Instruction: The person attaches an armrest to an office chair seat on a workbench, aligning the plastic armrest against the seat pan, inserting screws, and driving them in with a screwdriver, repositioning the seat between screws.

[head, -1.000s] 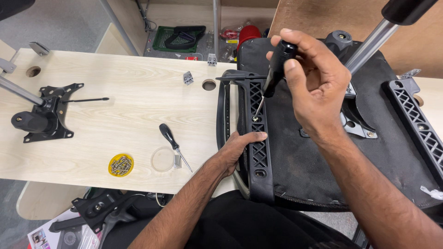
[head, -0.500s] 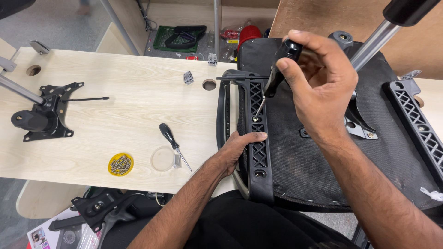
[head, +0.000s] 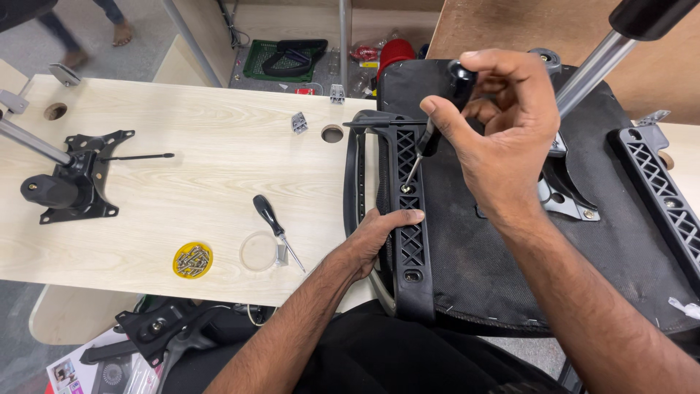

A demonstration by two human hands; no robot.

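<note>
Right hand (head: 503,138) is clamped on a black-handled screwdriver (head: 437,124) (tip at a screw); left hand (head: 379,233) grips the black latticed armrest bracket (head: 408,241).

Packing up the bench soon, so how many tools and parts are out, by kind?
Screwdrivers: 2, one in the right hand, one on the table
Chair seat: 1, steadied by the left hand
Chair mechanism: 1
Yellow lid of screws: 1
Clear lid: 1
Total: 6
</note>
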